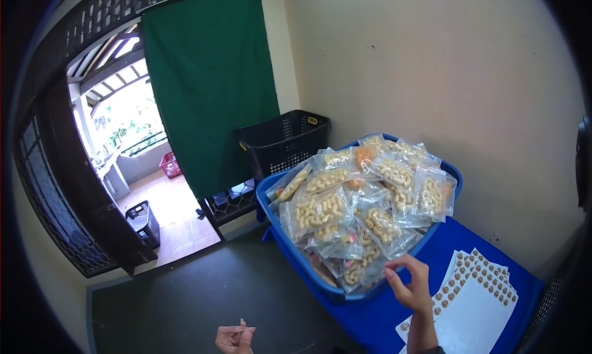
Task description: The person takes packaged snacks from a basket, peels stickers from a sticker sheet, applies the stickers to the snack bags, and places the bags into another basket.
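Note:
My right hand [412, 287] is raised at the near right rim of a blue plastic tub [308, 266]. Its thumb and index finger bend together in a pinch; anything between the tips is too small to make out. Beside it lie clear plastic packets of pale curved snacks [381, 223], heaped above the tub's rim. Low in the view, over the dark floor, my left hand [234, 339] has its fingers curled toward the thumb, and I cannot make out what they hold. Sheets of round stickers [484, 277] lie to the right of my right hand.
A blue cloth [472, 238] covers the table under the tub and sheets. Behind the tub stands a black plastic basket [290, 141], next to a green curtain [209, 89]. An open doorway at left shows another dark basket [143, 224] and a red basket [171, 165].

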A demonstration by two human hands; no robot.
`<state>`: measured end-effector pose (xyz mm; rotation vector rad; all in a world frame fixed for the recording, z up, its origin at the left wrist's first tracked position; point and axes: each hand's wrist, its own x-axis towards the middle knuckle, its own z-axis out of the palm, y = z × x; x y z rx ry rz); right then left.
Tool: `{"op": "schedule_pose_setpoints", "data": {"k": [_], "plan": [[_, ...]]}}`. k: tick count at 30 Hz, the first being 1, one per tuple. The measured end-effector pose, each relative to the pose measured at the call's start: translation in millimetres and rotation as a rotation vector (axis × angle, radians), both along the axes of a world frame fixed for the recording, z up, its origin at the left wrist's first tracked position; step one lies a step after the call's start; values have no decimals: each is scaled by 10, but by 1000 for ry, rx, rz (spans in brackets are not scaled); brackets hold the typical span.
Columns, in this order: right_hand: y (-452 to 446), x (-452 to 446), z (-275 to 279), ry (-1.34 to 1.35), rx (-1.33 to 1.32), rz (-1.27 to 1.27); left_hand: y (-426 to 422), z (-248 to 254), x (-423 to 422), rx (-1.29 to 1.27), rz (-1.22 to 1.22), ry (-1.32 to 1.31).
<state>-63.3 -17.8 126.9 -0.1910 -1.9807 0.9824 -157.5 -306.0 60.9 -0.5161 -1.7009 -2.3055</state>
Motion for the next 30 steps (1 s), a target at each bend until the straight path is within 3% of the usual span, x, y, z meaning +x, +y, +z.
{"op": "schedule_pose_setpoints", "data": {"k": [4,7,10,11,17,19,22,24,26,30], "plan": [[311,-407,192,-141,220,66,186,-87,-204,-17,-121,-8],[458,-689,194,-392,479,119,300,-61,-351,-5,-236,-27],[550,-847,99,-516,645,61,467,-36,-555,48,-281,20],[595,-874,83,-626,628,88,512,-11,-640,52,-296,21],[727,-1037,166,-658,654,-157,722,-25,-1243,66,-517,33],[784,-1157,194,-680,692,-248,969,185,-1321,412,-501,83],[915,-1335,153,-685,799,-398,1101,291,-1521,497,-647,111],[992,-1392,137,-712,730,-284,1165,329,-1634,508,-743,206],[1001,-1413,148,-679,751,-325,1205,278,-1759,577,-992,287],[922,-1336,254,-738,791,-342,1335,448,-1875,551,-1139,315]]}}
